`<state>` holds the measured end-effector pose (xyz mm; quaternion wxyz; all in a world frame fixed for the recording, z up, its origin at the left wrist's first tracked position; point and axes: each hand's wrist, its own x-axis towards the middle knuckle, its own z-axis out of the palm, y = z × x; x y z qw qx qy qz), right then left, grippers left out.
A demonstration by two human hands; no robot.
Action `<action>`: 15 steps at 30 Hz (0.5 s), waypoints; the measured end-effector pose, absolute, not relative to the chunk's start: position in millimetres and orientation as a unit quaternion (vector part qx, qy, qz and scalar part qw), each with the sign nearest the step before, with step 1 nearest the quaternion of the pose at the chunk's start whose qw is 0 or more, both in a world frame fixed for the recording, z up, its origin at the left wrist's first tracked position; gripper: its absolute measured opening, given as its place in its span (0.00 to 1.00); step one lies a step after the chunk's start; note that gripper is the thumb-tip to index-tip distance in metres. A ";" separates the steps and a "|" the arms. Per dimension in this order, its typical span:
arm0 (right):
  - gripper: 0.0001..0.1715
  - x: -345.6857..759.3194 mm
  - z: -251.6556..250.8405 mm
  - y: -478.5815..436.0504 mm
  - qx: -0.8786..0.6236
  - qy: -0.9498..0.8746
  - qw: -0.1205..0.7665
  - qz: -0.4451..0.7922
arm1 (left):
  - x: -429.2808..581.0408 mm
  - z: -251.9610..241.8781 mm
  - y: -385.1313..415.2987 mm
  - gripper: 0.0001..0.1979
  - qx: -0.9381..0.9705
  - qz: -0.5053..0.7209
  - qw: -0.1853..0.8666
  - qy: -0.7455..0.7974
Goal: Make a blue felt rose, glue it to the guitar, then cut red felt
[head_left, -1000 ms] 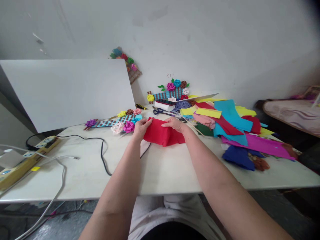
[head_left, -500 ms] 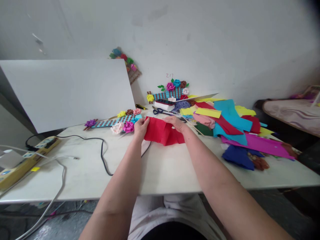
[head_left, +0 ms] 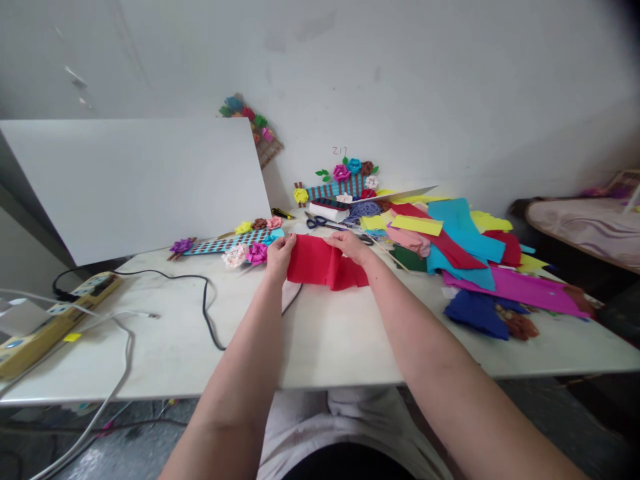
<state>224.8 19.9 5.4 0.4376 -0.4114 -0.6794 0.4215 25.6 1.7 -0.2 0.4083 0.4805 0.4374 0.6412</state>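
Red sheet (head_left: pixel 311 260) of thin, soft material hangs from a two-handed hold over the middle of a long white table (head_left: pixel 340 353). Left of it, towards the wall, a big white board (head_left: pixel 140 187) stands upright on the tabletop. On the right spreads a heap of coloured sheets (head_left: pixel 463 233), with turquoise, yellow, red and magenta pieces overlapping. A yellow power strip (head_left: pixel 57 327) lies along the table's left side, bearing a white block and, further along, a black plug (head_left: pixel 64 295). A woven panel (head_left: pixel 225 244) trimmed with flowers lies just left of the hands.

The left hand (head_left: pixel 280 257) clasps the sheet's upper left corner, thumb and fingers pressed together with the material caught between them. The right hand (head_left: pixel 351 247) pinches the upper edge further along, its grip equally narrow; below it the sheet creases into a ridge and drapes rightward under the wrist. Whether the lower edge touches the table, I cannot tell. Beyond the hands lie dark-handled scissors (head_left: pixel 320 223), and a phone (head_left: pixel 330 204) rests on a white box (head_left: pixel 327 214).
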 end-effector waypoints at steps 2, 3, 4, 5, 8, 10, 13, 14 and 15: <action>0.22 224.4 5.5 19.5 -0.413 -0.679 0.437 0.421 | 25.0 1.8 0.1 0.22 0.471 0.642 0.437 0.418; 0.22 224.2 5.6 19.5 -0.413 -0.680 0.439 0.418 | 24.7 2.6 -0.2 0.22 0.470 0.641 0.443 0.415; 0.22 223.9 5.6 19.5 -0.414 -0.681 0.442 0.411 | 24.5 3.2 -0.1 0.22 0.470 0.640 0.439 0.421; 0.23 223.5 5.7 19.7 -0.416 -0.683 0.447 0.400 | 24.4 3.5 0.2 0.22 0.473 0.638 0.428 0.431; 0.23 222.4 6.1 21.0 -0.428 -0.688 0.461 0.361 | 24.7 4.0 0.7 0.20 0.490 0.632 0.391 0.455; 0.23 221.8 6.3 22.3 -0.437 -0.693 0.465 0.336 | 24.8 5.0 -0.4 0.20 0.490 0.635 0.390 0.453; 0.22 221.8 6.4 24.1 -0.439 -0.700 0.469 0.312 | 23.5 8.4 -2.9 0.22 0.469 0.642 0.421 0.436; 0.22 222.0 6.4 24.5 -0.438 -0.701 0.470 0.308 | 22.5 9.5 -3.1 0.22 0.461 0.639 0.433 0.438; 0.23 222.3 6.4 24.8 -0.438 -0.702 0.471 0.306 | 21.1 10.2 -2.9 0.23 0.457 0.631 0.444 0.442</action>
